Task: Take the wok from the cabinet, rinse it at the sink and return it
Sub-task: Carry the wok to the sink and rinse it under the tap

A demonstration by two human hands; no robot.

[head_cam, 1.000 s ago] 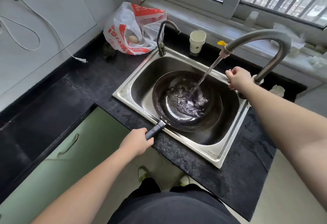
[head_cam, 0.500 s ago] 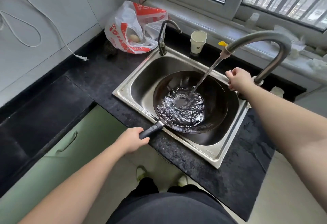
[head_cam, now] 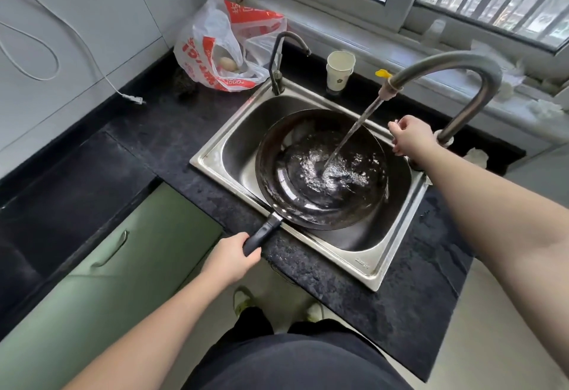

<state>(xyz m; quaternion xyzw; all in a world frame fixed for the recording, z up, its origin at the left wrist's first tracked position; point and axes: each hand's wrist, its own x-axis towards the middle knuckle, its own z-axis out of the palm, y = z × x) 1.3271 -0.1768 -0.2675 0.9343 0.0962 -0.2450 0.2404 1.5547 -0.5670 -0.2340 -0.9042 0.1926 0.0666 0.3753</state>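
The dark wok [head_cam: 289, 180] sits inside the steel sink [head_cam: 366, 266], its black handle sticking out over the front rim. My left hand [head_cam: 231, 258] is closed around that handle. Water runs from the tall curved faucet [head_cam: 455, 66] into the wok and swirls in its right half. My right hand [head_cam: 411, 138] is at the base of the faucet, fingers closed around what looks like its lever, which the hand hides. The green cabinet door [head_cam: 123, 254] lies below the counter on the left.
A red-and-white plastic bag [head_cam: 221, 47] with an egg lies at the back left of the black counter [head_cam: 172, 143]. A small dark tap [head_cam: 277, 63] and a paper cup [head_cam: 338, 71] stand behind the sink. A white cable hangs on the wall.
The wok has tilted and shifted a little, and the water pool has moved from the middle and left toward the right side. Both hands stay where they were.
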